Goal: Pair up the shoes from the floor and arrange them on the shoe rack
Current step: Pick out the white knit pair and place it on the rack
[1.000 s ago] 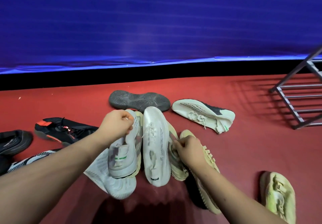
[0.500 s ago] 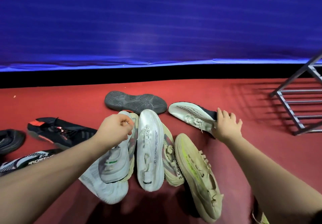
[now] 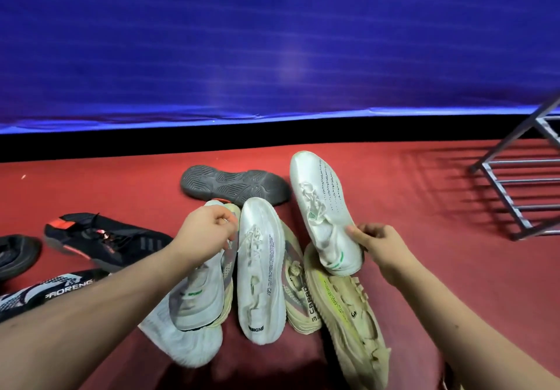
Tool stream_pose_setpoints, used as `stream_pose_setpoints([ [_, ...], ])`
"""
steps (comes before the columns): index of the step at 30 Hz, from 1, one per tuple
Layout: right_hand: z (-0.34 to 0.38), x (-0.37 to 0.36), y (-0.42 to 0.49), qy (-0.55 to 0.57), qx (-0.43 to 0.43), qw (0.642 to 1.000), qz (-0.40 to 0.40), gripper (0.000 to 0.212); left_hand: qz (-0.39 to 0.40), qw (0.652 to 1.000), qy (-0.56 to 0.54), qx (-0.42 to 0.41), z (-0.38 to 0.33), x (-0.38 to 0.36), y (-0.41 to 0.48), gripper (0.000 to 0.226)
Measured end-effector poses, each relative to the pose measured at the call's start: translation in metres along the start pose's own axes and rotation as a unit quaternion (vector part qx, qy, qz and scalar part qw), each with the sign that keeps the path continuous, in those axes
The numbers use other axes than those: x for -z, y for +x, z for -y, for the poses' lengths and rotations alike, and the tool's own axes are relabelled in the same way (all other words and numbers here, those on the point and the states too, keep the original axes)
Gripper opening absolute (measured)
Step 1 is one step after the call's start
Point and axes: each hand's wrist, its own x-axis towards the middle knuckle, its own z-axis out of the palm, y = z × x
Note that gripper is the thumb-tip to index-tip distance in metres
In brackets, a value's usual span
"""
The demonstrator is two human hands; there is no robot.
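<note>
My right hand (image 3: 380,248) grips the heel end of a white sneaker with green marks (image 3: 321,207) and holds it lifted, toe pointing away. My left hand (image 3: 207,233) holds the front of a pale grey-white sneaker (image 3: 200,295) that hangs heel down. Between the two hands a white sneaker (image 3: 262,271) lies toe away on the red floor, with a beige and grey shoe (image 3: 298,292) beside it. A cream shoe with a yellow stripe (image 3: 345,314) lies under the lifted sneaker. The metal shoe rack (image 3: 521,183) stands at the far right.
A grey shoe lies sole up (image 3: 233,183) behind the pile. On the left lie a black and orange sneaker (image 3: 106,242), a dark shoe (image 3: 16,254) and a black and white printed shoe (image 3: 45,291). A blue wall with a black base runs along the back.
My right hand closed on the white sneaker with green marks at the back right, lifted it and turned it toe away, nearer the pile. My left hand kept holding its sneaker.
</note>
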Motion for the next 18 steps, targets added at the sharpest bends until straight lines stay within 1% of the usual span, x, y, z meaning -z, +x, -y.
stream_pose_setpoints([
  [1,0.001,-0.004,-0.007,0.024,0.004,1.0,0.016,0.026,0.013,1.0,-0.009,0.002,-0.002,-0.003,-0.001,0.013],
  [4,0.002,-0.023,-0.023,0.041,0.021,0.998,0.044,0.022,0.08,0.996,-0.041,0.015,-0.006,-0.009,-0.006,0.012],
  [5,0.002,-0.032,-0.028,0.042,0.028,0.998,0.044,0.025,0.105,0.993,-0.045,0.019,-0.008,-0.011,-0.009,0.014],
  [7,-0.001,-0.046,-0.036,0.037,0.046,0.997,0.039,0.045,0.142,0.988,-0.062,0.027,-0.011,-0.013,-0.013,0.021],
  [8,-0.001,-0.052,-0.039,0.026,0.061,0.997,0.033,0.047,0.148,0.985,-0.077,0.03,-0.012,-0.013,-0.015,0.023],
  [10,0.001,-0.061,-0.045,0.007,0.09,0.996,0.021,0.042,0.143,0.984,-0.101,0.032,-0.015,-0.013,-0.017,0.022],
  [12,0.0,-0.068,-0.051,0.025,0.097,0.995,0.027,0.055,0.13,0.983,-0.123,0.032,-0.013,-0.007,-0.018,0.009],
  [13,0.0,-0.07,-0.053,0.04,0.097,0.994,0.039,0.057,0.13,0.981,-0.14,0.034,-0.012,-0.004,-0.018,0.01],
  [14,0.001,-0.072,-0.055,0.055,0.1,0.992,0.053,0.049,0.134,0.977,-0.162,0.036,-0.011,-0.001,-0.017,0.015],
  [16,0.003,-0.073,-0.059,0.08,0.093,0.99,0.072,0.022,0.144,0.968,-0.204,0.036,-0.011,0.003,-0.017,0.021],
  [18,0.005,-0.074,-0.062,0.096,0.088,0.988,0.08,0.016,0.154,0.962,-0.223,0.037,-0.012,0.004,-0.017,0.026],
])
